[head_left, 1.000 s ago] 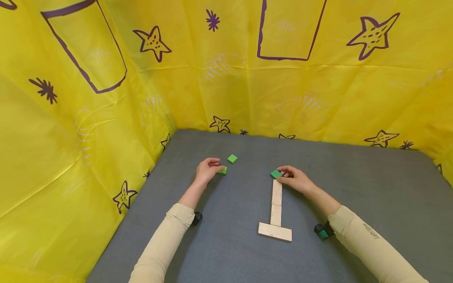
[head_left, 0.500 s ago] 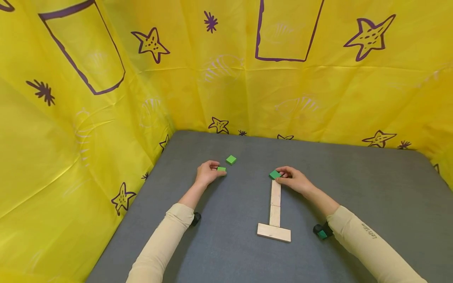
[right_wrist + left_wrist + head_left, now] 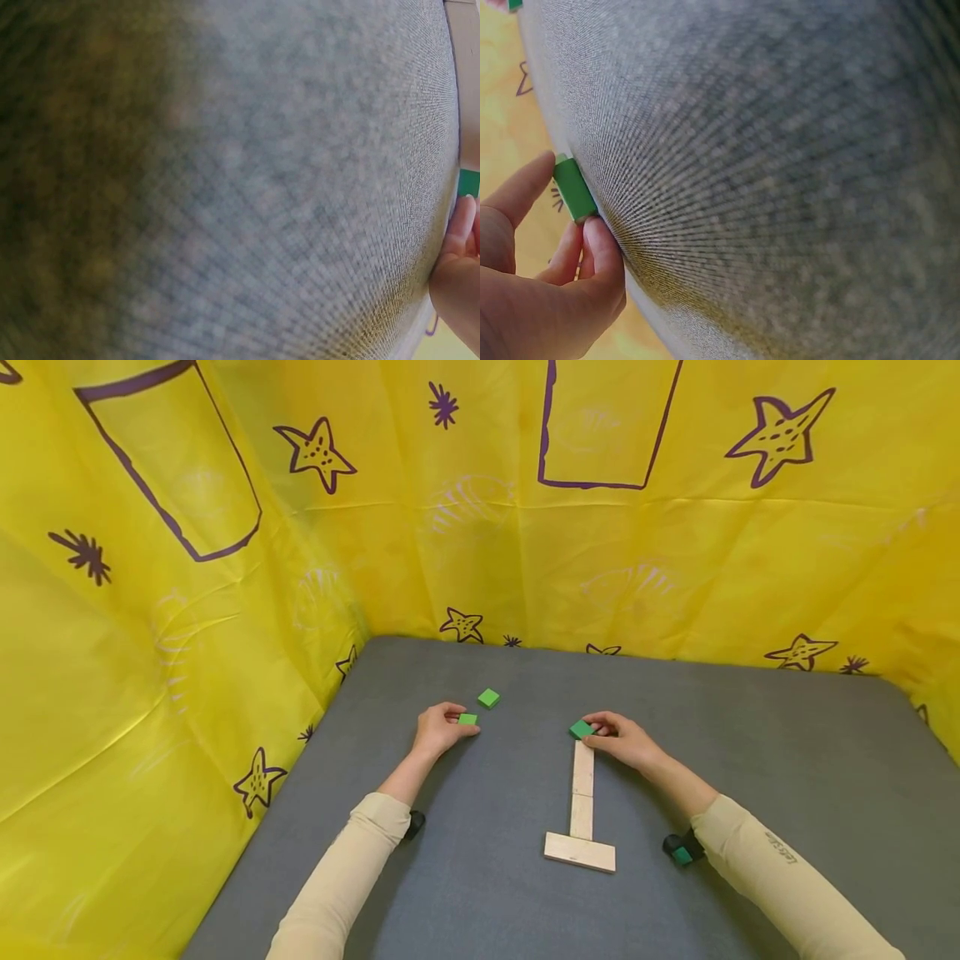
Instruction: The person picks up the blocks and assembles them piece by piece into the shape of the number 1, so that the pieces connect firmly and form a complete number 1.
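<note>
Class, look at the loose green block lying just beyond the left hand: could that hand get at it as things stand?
Probably not at once: the left hand already pinches a green block. The loose green block lies close beyond, with nothing between.

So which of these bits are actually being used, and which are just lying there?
In use:
left hand pinching a green block
right hand holding another green block at the far end of the wooden T

Lying about:
third green block, apart on the grey table
yellow curtain
</note>
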Demonstrator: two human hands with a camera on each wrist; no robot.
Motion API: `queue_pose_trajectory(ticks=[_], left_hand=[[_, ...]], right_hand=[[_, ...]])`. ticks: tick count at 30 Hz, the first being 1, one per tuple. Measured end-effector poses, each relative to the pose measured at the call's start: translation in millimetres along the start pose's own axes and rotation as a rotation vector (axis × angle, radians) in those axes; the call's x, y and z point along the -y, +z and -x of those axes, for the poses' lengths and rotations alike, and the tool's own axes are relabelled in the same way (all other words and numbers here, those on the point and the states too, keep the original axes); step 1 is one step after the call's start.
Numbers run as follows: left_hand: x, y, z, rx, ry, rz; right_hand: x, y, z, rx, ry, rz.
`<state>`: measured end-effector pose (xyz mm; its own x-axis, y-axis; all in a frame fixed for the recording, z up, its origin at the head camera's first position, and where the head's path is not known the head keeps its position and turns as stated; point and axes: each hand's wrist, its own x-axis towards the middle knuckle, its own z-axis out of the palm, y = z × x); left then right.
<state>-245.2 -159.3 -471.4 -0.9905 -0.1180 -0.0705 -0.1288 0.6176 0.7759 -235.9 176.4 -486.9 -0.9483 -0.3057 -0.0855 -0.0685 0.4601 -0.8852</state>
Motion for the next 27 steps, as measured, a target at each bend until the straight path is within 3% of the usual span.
queue_pose_trajectory(ticks=[17, 27], left_hand=[[-4.2, 0.4, 2.8, 0.006, -0.012, -0.003], [-8.8, 2.5, 6.8, 0.007, -0.003, 0.083]], right_hand=[[-0.8, -0.1, -1.6, -0.009, 0.004, 0.018], [0.0, -0.5, 0.2, -0.001, 0.002, 0.024]])
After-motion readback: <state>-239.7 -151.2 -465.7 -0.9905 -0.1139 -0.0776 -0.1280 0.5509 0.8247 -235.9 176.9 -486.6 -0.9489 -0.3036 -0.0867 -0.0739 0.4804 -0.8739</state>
